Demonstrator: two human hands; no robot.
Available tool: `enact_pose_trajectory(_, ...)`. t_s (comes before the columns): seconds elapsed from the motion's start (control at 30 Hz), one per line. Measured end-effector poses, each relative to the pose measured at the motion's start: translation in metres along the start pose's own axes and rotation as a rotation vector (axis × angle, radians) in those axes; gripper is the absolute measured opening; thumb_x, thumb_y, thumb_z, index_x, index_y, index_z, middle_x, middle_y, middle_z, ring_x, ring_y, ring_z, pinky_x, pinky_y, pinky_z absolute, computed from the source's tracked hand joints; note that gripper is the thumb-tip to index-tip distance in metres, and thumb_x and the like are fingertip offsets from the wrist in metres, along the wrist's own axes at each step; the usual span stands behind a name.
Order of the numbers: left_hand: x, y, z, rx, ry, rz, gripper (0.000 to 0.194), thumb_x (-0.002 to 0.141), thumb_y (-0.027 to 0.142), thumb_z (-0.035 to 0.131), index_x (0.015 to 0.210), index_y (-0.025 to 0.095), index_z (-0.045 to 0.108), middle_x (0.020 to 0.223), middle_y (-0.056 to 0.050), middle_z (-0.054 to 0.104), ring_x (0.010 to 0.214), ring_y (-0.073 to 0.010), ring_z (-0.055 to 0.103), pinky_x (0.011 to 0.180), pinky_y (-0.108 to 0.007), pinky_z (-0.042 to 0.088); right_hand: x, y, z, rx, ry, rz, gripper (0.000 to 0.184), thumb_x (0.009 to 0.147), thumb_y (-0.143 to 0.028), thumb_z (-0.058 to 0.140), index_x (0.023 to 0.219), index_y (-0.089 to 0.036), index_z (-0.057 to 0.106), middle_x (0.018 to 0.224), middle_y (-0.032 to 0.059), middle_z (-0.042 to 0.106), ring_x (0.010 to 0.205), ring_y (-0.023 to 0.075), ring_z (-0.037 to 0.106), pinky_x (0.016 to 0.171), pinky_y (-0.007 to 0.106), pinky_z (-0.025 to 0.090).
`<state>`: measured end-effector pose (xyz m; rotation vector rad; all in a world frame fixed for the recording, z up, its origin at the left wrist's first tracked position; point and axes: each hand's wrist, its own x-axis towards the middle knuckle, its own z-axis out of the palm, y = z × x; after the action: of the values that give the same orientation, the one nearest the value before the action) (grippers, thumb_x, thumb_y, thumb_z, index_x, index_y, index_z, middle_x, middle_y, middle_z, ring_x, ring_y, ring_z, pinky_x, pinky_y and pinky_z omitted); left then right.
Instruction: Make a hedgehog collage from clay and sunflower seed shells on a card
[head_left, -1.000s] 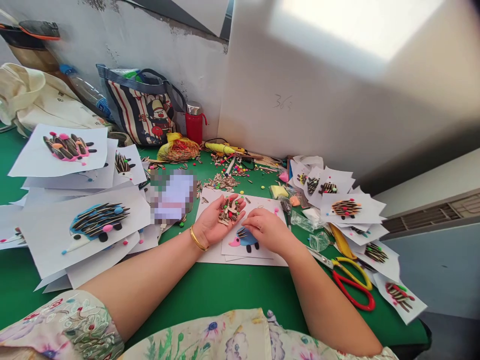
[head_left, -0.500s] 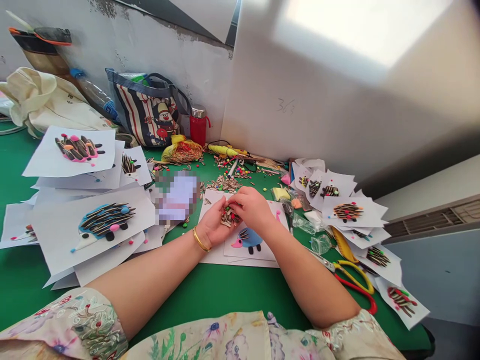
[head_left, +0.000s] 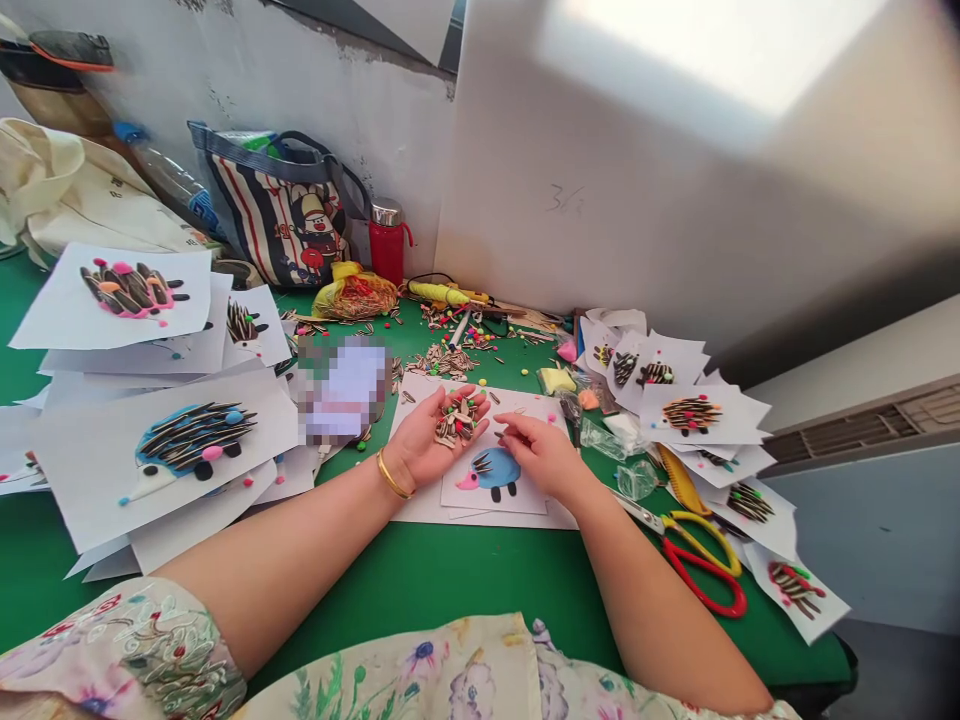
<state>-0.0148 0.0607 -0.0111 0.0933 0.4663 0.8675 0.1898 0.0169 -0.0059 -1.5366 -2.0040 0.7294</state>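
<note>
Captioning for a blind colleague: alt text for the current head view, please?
The open left hand holds striped sunflower seeds and small coloured balls, while the right hand is by a blue, pink-faced hedgehog with few seeds on white paper. Seed-covered white paper pictures flank them on a green table.

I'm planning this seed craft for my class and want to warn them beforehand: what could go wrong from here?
Spilling: the left hand lies open, palm up, with loose seeds and small coloured balls; a tilt might drop some onto the blue hedgehog.

Scissors: the scissors lie beside the right forearm, blades towards it; a careless sweep could graze it.

Falling: the nearest right-hand card lies at the edge of the green table and could get knocked off.
</note>
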Motion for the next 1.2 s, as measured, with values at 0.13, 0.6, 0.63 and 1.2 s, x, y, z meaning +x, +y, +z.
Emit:
enact_pose_trajectory(0.13, 0.000, 0.000, 0.000, -0.003, -0.005, -0.004, 0.033, 0.101, 0.036, 0.041, 0.109, 0.015, 0.066, 0.109, -0.012, 0.070, 0.106, -0.0233, 0.068, 0.094, -0.042, 0.055, 0.002, -0.006, 0.004, -0.119, -0.030, -0.067, 0.017, 0.087, -0.014, 0.057, 0.093, -0.023, 0.071, 0.092, 0.0025, 0.071, 0.086, 0.0174, 0.063, 0.079, 0.030, 0.048)
enact_pose_trajectory(0.6, -0.001, 0.000, 0.002, -0.008, 0.019, 0.000, 0.030, 0.100, 0.034, 0.044, 0.109, 0.015, 0.066, 0.108, -0.011, 0.070, 0.105, -0.0226, 0.068, 0.094, -0.042, 0.055, 0.000, -0.013, 0.008, -0.188, -0.119, -0.143, 0.020, 0.088, -0.008, 0.055, 0.094, -0.021, 0.070, 0.092, 0.0034, 0.070, 0.089, 0.0175, 0.062, 0.082, 0.030, 0.047)
enact_pose_trajectory(0.63, -0.001, 0.000, 0.002, -0.009, 0.018, 0.000, 0.030, 0.100, 0.034, 0.045, 0.109, 0.015, 0.066, 0.108, -0.011, 0.070, 0.105, -0.0226, 0.068, 0.094, -0.041, 0.055, 0.001, -0.013, 0.008, -0.191, -0.116, -0.143, 0.020, 0.088, -0.009, 0.055, 0.094, -0.021, 0.070, 0.091, 0.0034, 0.070, 0.089, 0.0175, 0.062, 0.082, 0.030, 0.047)
enact_pose_trajectory(1.2, 0.000, -0.001, 0.000, 0.000, -0.002, 0.000, 0.032, 0.100, 0.035, 0.044, 0.108, 0.014, 0.067, 0.108, -0.011, 0.070, 0.107, -0.0232, 0.067, 0.096, -0.043, 0.053, 0.006, -0.011, 0.010, -0.269, -0.150, -0.209, 0.025, 0.085, -0.005, 0.056, 0.094, -0.020, 0.074, 0.090, 0.0044, 0.070, 0.090, 0.0186, 0.063, 0.084, 0.031, 0.049)
